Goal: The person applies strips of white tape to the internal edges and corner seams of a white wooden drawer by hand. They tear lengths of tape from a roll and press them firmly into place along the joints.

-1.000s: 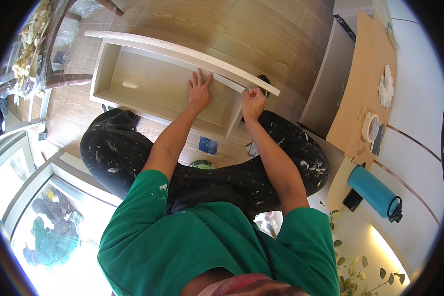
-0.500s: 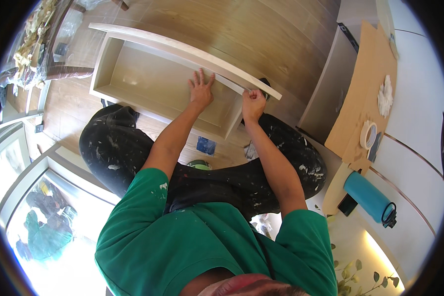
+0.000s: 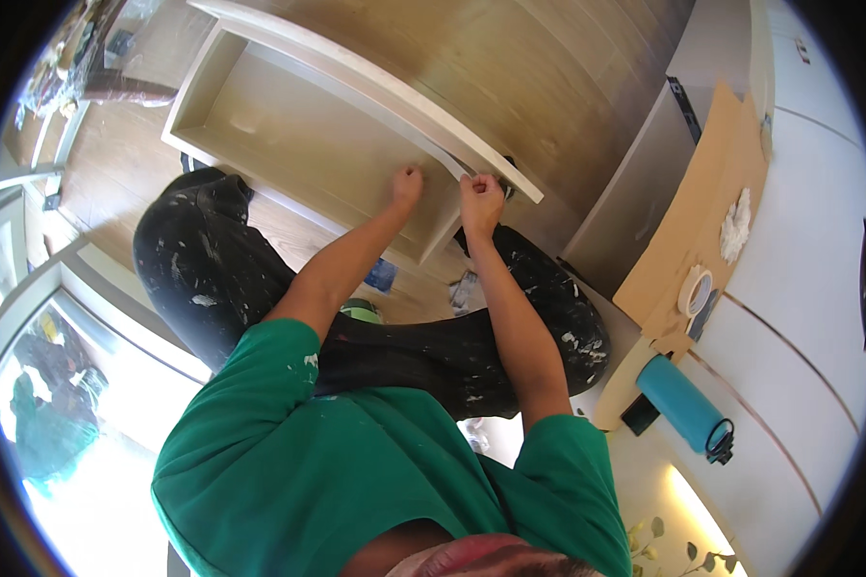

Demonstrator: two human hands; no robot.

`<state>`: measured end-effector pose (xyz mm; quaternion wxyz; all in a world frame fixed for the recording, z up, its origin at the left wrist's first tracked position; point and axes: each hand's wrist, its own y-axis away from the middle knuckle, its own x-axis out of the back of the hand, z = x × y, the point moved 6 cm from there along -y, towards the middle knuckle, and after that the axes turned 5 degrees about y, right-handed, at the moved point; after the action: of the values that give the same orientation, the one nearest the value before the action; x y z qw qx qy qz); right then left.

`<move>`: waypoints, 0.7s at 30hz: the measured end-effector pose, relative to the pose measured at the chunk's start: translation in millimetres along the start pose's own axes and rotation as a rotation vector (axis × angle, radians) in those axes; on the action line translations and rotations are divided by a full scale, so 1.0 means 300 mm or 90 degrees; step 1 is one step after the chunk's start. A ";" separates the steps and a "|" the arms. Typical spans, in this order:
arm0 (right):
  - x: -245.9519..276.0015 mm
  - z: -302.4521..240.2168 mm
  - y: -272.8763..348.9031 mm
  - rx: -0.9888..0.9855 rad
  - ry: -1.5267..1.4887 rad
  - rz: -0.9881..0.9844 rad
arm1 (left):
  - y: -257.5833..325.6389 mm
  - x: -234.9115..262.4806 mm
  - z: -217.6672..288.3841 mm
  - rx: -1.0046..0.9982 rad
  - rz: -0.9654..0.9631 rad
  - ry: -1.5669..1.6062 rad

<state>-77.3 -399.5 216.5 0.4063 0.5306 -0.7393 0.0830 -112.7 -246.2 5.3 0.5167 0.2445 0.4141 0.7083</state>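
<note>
A: Wood-plank floor w/ a pale, shallow open box-frame lying flat on it, running 10 to 2 o'clock across the view. You kneel over it in paint-flecked dark trousers.

B: Hands?

A: Your left hand & right hand sit close together at the frame's right end, approx. centre of view. Both are curled shut, pinching a thin pale strip that runs along the frame's upper edge. Can't tell if it's tape or edging.

B: Surroundings?

A: At 3 o'clock: cardboard sheet w/ a tape roll & a white crumpled rag on it. At 4 o'clock: teal bottle lying on its side. Grey cabinet panel stands just beside the cardboard.

B: Risks?

A: My read: w/ both pinches so near each other, an uneven pull could tear or kink the strip. The frame looks unbraced, so it may slide on the floor if you tug hard.
</note>
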 end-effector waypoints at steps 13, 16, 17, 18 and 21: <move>0.005 0.076 -0.022 0.054 0.117 -0.082 | 0.036 -0.222 -0.025 0.233 -0.045 0.303; 0.006 0.068 -0.019 0.074 0.164 -0.083 | 0.011 -0.229 -0.043 0.232 -0.015 0.331; 0.005 0.064 -0.018 0.074 0.166 -0.089 | -0.002 -0.226 -0.050 0.225 -0.023 0.336; 0.003 0.060 -0.015 0.075 0.168 -0.094 | -0.010 -0.226 -0.061 0.218 -0.030 0.341; 0.010 0.045 -0.013 0.097 0.196 -0.075 | -0.008 -0.227 -0.050 0.201 0.017 0.335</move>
<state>-81.1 -410.8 208.4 0.4775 0.5831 -0.6275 0.1954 -99.4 -314.5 0.7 0.3382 0.1353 0.6352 0.6810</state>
